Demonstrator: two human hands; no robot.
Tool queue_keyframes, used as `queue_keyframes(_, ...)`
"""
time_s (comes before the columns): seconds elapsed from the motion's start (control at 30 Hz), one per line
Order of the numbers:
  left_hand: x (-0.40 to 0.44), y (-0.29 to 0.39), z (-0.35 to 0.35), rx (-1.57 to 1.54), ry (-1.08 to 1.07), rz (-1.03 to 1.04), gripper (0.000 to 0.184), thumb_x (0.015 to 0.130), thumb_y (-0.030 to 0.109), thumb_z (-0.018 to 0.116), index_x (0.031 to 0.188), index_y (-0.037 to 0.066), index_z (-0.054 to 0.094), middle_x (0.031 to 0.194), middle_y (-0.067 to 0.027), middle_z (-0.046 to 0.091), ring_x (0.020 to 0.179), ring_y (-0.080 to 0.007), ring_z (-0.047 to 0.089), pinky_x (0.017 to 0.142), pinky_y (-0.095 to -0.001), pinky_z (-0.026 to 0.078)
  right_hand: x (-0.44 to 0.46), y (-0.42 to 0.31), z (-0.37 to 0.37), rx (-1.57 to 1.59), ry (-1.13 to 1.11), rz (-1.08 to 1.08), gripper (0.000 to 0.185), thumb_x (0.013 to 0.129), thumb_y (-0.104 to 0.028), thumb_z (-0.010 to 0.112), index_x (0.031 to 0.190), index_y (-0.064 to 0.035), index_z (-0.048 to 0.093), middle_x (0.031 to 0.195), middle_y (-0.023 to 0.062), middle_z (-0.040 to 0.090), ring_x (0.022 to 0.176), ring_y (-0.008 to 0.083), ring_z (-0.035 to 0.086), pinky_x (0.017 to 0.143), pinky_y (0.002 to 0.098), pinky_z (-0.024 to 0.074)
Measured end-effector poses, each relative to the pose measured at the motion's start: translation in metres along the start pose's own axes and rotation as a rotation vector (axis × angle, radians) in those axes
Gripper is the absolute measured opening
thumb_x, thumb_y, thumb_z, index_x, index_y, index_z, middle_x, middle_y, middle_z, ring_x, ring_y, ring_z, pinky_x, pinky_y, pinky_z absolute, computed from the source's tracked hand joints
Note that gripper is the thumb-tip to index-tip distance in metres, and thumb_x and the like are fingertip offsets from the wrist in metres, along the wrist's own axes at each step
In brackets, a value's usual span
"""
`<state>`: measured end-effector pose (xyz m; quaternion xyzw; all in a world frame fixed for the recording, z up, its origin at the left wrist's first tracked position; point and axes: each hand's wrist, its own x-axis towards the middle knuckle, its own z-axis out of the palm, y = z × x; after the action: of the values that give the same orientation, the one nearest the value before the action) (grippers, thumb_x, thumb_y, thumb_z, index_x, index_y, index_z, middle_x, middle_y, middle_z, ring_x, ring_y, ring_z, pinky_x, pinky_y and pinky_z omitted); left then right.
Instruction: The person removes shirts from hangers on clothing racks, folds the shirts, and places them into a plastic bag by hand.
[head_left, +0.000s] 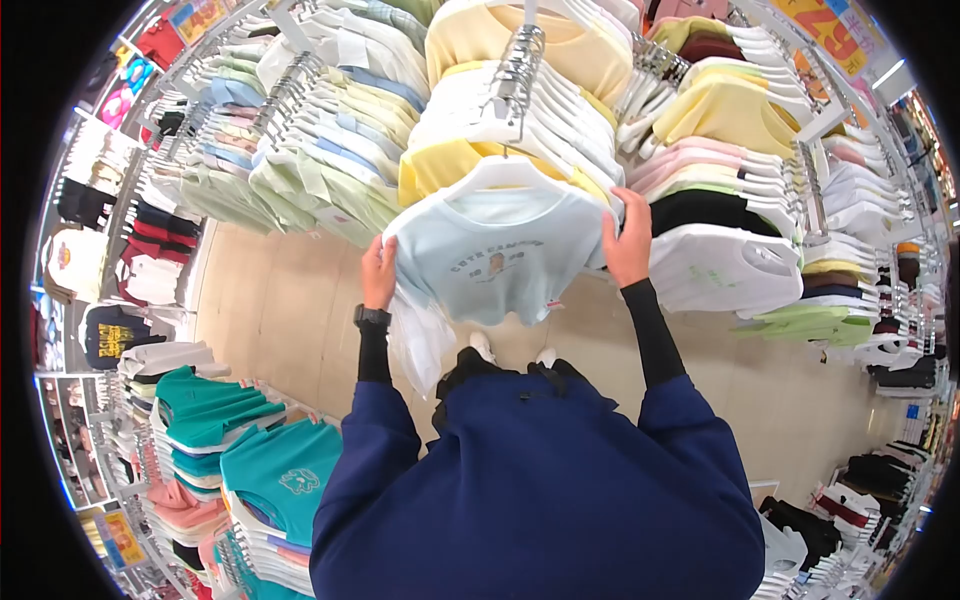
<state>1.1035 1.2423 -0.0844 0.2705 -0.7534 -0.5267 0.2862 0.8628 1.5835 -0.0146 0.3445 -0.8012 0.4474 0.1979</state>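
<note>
A light blue T-shirt [470, 255] with small lettering across its chest hangs on a white hanger [505, 177] at the front end of a metal rail [527, 15], facing the person. The left hand [377, 277], with a dark wristwatch [373, 317] just below it, grasps the shirt at one shoulder edge, while the right hand [628, 245] grips the opposite shoulder, thumb in front. Both hands' fingers close on the cloth, though the fingertips seem partly tucked behind it, so their exact hold is hard to make out. White cloth [415, 350] hangs below the left hand, near the shirt's side edge. Directly behind the shirt, along the same rail, are a yellow garment [428, 172] and a row of white ones. Pale green shirts [300, 185] hang on the rack to the left; a white T-shirt [700, 275] with green print fronts the rack to the right.
</note>
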Motion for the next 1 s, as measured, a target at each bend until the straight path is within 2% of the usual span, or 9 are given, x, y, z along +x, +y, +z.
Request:
queue_keyframes(0.07, 0.004, -0.001, -0.002, -0.017, -0.019, 0.04, 0.032, 0.101, 0.026, 0.053, 0.11, -0.003, 0.063, 0.089, -0.0023, 0.066, 0.082, -0.0085, 0.054, 0.075, -0.0258, 0.045, 0.029, -0.035, 0.02, 0.066, -0.029, -0.08, 0.038, 0.085, -0.006, 0.065, 0.121, -0.0011, 0.055, 0.118, 0.017, 0.059, 0.112, 0.0331, 0.056, 0.099, 0.0382, 0.042)
queue_keyframes(0.17, 0.012, -0.01, -0.007, 0.0, -0.047, 0.062, 0.029, 0.1, 0.024, 0.054, 0.11, -0.001, 0.063, 0.085, -0.0047, 0.064, 0.08, -0.0102, 0.054, 0.074, -0.0273, 0.045, 0.052, -0.068, 0.065, 0.344, -0.2, 0.077, 0.04, 0.085, -0.014, 0.069, 0.12, -0.0016, 0.055, 0.116, 0.0157, 0.062, 0.109, 0.0344, 0.058, 0.098, 0.0399, 0.0424)
queue_keyframes(0.27, 0.015, -0.004, -0.013, 0.018, -0.055, 0.071, 0.027, 0.099, 0.024, 0.056, 0.108, 0.0, 0.063, 0.078, -0.006, 0.062, 0.074, -0.0104, 0.051, 0.07, -0.0269, 0.044, 0.067, -0.076, 0.086, 0.271, -0.328, 0.019, 0.043, 0.083, -0.022, 0.074, 0.118, -0.0013, 0.057, 0.111, 0.0156, 0.066, 0.102, 0.0323, 0.063, 0.091, 0.0368, 0.0468)
queue_keyframes(0.37, 0.024, -0.005, -0.023, 0.041, -0.055, 0.078, 0.024, 0.097, 0.022, 0.059, 0.102, -0.001, 0.064, 0.073, -0.0063, 0.061, 0.068, -0.0107, 0.051, 0.065, -0.0268, 0.044, 0.073, -0.066, 0.091, 0.248, -0.402, 0.123, 0.043, 0.082, -0.026, 0.077, 0.114, -0.0015, 0.06, 0.106, 0.0153, 0.067, 0.094, 0.0306, 0.065, 0.084, 0.0338, 0.05)
queue_keyframes(0.4, 0.027, -0.005, -0.026, 0.048, -0.044, 0.087, 0.022, 0.097, 0.021, 0.06, 0.1, -0.001, 0.064, 0.072, -0.0067, 0.061, 0.067, -0.011, 0.051, 0.064, -0.027, 0.044, 0.075, -0.066, 0.09, 0.268, -0.412, 0.136, 0.043, 0.082, -0.03, 0.077, 0.11, -0.0002, 0.062, 0.101, 0.015, 0.068, 0.083, 0.0293, 0.064, 0.077, 0.0326, 0.0501)
queue_keyframes(0.53, 0.038, -0.015, -0.041, 0.072, 0.01, 0.137, 0.022, 0.096, 0.017, 0.061, 0.097, -0.004, 0.066, 0.071, -0.0042, 0.062, 0.067, -0.0096, 0.051, 0.063, -0.027, 0.044, 0.082, -0.063, 0.088, 0.121, -0.442, 0.09, 0.046, 0.083, -0.034, 0.076, 0.109, 0.0005, 0.063, 0.097, 0.0137, 0.068, 0.066, 0.0253, 0.056, 0.065, 0.0325, 0.0469)
queue_keyframes(0.7, 0.045, -0.039, -0.054, -0.002, 0.158, 0.127, 0.025, 0.097, 0.019, 0.061, 0.093, -0.005, 0.066, 0.071, -0.001, 0.059, 0.069, -0.0078, 0.048, 0.062, -0.026, 0.042, 0.08, -0.058, 0.092, 0.08, -0.439, 0.11, 0.048, 0.082, -0.034, 0.077, 0.112, 0.0016, 0.064, 0.095, 0.0143, 0.069, 0.06, 0.0233, 0.054, 0.06, 0.032, 0.0456)
queue_keyframes(0.9, 0.047, -0.08, -0.048, -0.091, 0.076, -0.092, 0.028, 0.097, 0.021, 0.061, 0.089, -0.005, 0.065, 0.068, 0.0059, 0.048, 0.065, -0.004, 0.039, 0.056, -0.0228, 0.032, 0.084, -0.061, 0.092, 0.039, -0.467, 0.132, 0.044, 0.083, -0.029, 0.076, 0.113, 0.0012, 0.063, 0.093, 0.0146, 0.069, 0.068, 0.023, 0.058, 0.065, 0.0309, 0.0479)
queue_keyframes(1.0, 0.049, -0.095, -0.039, -0.178, 0.107, -0.171, 0.032, 0.097, 0.026, 0.062, 0.091, -0.006, 0.067, 0.075, 0.0053, 0.054, 0.07, -0.0043, 0.043, 0.061, -0.0223, 0.035, 0.082, -0.061, 0.095, 0.046, -0.454, 0.136, 0.044, 0.084, -0.029, 0.076, 0.113, 0.001, 0.063, 0.096, 0.0148, 0.069, 0.069, 0.0239, 0.059, 0.067, 0.031, 0.0485)
